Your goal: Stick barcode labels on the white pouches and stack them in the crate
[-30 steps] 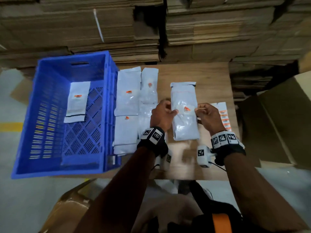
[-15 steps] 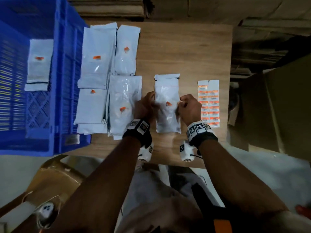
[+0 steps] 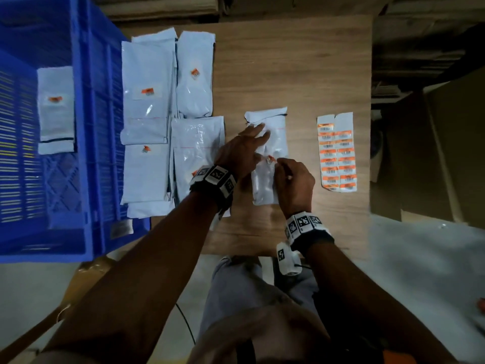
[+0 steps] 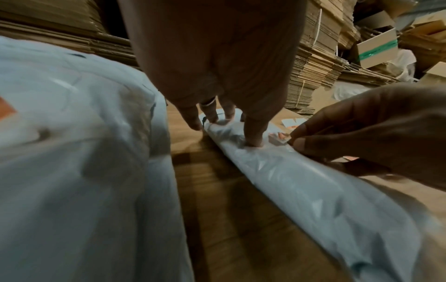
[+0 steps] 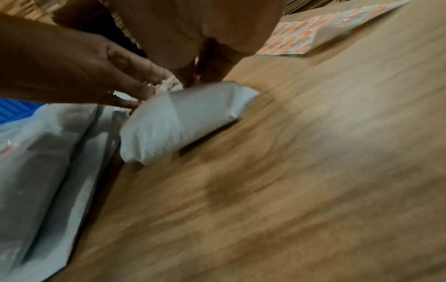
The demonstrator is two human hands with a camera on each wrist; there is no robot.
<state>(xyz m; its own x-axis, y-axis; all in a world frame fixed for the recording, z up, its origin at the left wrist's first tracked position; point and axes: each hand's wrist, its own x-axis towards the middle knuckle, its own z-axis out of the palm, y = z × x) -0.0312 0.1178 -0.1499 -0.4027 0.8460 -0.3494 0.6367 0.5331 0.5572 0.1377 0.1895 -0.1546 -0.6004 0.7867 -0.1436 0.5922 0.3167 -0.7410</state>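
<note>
Where it gripped before, left hand (image 3: 242,151) now flat on pouch (image 3: 275,132).

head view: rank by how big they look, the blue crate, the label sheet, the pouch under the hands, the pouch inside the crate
1. blue crate
2. pouch under the hands
3. label sheet and pouch inside the crate: look alike, and the crate floor lies lower, so unranked

Left grip (image 3: 245,148) flat, fingers straight — right grip (image 3: 294,179) (curled) pinching.
</note>
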